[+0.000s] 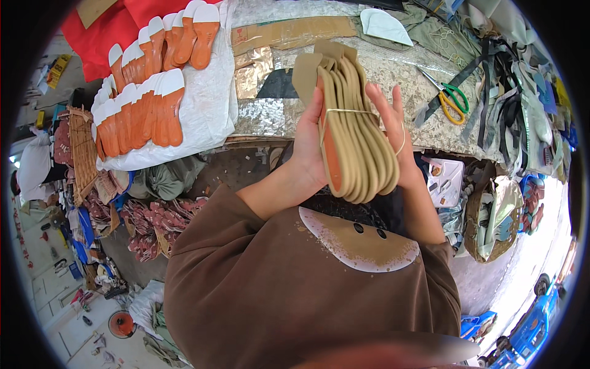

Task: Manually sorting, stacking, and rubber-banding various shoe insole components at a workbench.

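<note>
A bundle of tan insoles point(356, 141), with an orange face showing on its left side, stands between my hands above the bench's near edge. A thin pale rubber band point(350, 111) runs around its middle. My left hand point(310, 144) grips the bundle from the left, fingers mostly hidden behind it. On the other side my right hand point(398, 132) presses against the bundle with its fingers reaching up, partly spread. Another thin pale band point(403, 140) loops by the right hand. Flared tan pieces point(307, 74) stick out at the bundle's far end.
Orange-and-white insoles point(157, 107) lie in overlapping rows on a white sheet point(209, 111) at the left. Scissors point(452, 101) with green and yellow handles rest on the bench, near dark straps point(501, 111) at the right. A basket point(491, 221) stands below the bench.
</note>
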Motion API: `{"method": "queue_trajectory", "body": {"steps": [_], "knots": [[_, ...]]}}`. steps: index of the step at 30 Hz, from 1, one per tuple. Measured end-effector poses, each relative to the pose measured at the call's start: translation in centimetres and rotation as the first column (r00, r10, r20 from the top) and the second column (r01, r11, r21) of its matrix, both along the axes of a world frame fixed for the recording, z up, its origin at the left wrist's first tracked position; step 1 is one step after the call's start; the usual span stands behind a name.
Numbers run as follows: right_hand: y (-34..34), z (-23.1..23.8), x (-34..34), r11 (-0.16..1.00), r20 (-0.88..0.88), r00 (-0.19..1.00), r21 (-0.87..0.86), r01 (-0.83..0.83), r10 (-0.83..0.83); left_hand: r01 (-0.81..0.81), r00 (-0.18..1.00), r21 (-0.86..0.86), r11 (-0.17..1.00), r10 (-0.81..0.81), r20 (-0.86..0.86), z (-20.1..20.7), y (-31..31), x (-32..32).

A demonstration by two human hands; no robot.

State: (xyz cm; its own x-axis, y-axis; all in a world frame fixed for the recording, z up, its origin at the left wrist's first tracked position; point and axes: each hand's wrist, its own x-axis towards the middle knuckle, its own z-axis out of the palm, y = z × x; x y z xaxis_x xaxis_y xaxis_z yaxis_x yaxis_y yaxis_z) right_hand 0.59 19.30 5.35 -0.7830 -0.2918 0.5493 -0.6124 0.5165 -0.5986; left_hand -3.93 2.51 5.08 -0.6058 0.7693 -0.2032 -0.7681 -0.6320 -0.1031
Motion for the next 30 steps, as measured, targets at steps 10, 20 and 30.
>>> {"method": "queue_trajectory", "body": {"steps": [10, 20, 30], "knots": [[-2.2, -1.0, 0.5, 0.937, 0.019, 0.997, -0.342, 0.072, -0.07, -0.455, 0.833, -0.288, 0.842, 0.288, -0.473, 1.6, -0.2, -4.4], [-4.4, 0.7, 0.0, 0.937, -0.044, 0.936, -0.002, 0.35, -0.35, -0.965, 0.082, -0.059, 0.255, 0.081, -0.993, -4.0, 0.7, -3.9], [-2.1, 9.4, 2.6, 0.93, -0.139, 0.952, -0.29, 0.225, -0.273, -0.126, 0.813, 0.062, 0.99, 0.14, -0.565, 0.7, -1.6, -2.2]]}}
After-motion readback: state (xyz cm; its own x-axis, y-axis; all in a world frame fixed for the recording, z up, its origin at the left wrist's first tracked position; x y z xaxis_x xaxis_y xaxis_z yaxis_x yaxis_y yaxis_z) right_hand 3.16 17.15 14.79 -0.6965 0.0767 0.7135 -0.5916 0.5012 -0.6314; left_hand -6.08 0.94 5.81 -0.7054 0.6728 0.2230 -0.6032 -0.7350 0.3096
